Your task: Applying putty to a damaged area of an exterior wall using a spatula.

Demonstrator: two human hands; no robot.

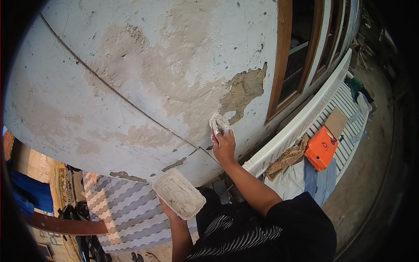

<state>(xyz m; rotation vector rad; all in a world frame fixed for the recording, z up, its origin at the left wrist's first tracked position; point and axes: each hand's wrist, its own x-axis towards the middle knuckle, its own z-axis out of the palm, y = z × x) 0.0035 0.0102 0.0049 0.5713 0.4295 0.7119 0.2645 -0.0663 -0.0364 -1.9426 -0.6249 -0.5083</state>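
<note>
My left hand is closed on a shallow rectangular tub, gripping it from below and the side. Pale, creamy putty coats its inside. Up against the wall, my right hand is closed round a white, putty-smeared piece; its exact kind is hidden by the coating and my fingers. That piece touches the wall at the lower left of a bare, brownish-grey patch where the paint is gone. Beige putty spreads over the surface up and left of my hand.
A thin cable crosses the wall diagonally. Brown-framed windows stand to the right. Below them, a white slatted bench carries an orange box, a brown cloth and other fabric. Lower left are a corrugated sheet and a blue cloth.
</note>
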